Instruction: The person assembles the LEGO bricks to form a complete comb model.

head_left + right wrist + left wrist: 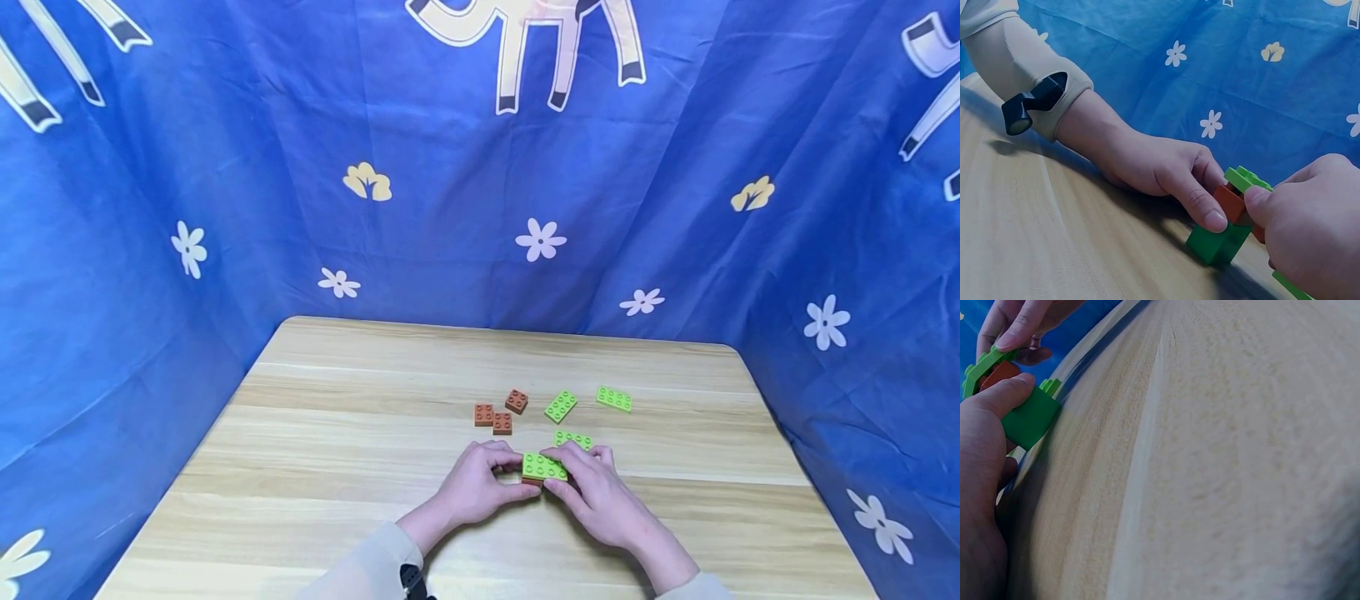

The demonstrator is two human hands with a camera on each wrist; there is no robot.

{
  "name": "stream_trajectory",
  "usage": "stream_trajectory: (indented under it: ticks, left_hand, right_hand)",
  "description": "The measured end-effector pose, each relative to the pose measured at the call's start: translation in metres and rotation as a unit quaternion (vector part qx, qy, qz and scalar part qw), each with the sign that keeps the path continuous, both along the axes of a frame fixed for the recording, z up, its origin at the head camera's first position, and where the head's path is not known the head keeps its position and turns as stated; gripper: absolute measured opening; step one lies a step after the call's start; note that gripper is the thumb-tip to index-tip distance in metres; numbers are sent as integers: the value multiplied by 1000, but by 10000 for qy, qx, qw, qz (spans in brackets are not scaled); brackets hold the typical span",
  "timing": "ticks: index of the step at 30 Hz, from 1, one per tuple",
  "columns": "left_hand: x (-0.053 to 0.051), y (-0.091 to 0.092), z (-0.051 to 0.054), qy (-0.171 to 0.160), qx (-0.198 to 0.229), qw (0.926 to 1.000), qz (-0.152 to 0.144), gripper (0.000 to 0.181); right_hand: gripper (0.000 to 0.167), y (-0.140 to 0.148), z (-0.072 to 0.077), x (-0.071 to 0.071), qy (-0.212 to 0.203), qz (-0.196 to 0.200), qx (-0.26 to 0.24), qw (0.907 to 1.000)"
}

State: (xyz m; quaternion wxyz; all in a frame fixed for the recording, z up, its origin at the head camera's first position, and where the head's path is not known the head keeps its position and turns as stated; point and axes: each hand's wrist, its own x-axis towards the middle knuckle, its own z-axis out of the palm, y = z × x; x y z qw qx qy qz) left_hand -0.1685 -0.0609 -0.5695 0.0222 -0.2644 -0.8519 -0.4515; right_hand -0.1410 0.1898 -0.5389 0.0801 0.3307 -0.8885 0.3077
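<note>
A small stack stands in front of me: a dark green block [1215, 245] at the bottom, a brown brick [1231, 202] above it and a lime plate [542, 466] on top. My left hand [474, 487] pinches the stack from the left, its thumb across the brown and green blocks in the right wrist view. From the right, my right hand [606, 500] grips the lime plate, with thumb and fingers at its edges. In the left wrist view the plate [985, 370] looks tilted over the brown brick [1001, 374].
Behind the hands lie three brown bricks, one [517, 401] a little apart from two others [483, 414]. Lime plates lie to their right, one [561, 407] near the middle, one [614, 398] farther right and one [573, 439] just behind my right hand. Blue cloth [450, 250] surrounds the table [337, 400].
</note>
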Motion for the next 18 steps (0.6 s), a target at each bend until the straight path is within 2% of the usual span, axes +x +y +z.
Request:
stream_trajectory:
  ticks: [18]
  left_hand:
    - [-1,0,1,-87,-108,9999,66,43]
  right_hand:
    - [37,1,3,-2,55,-20,181,9998]
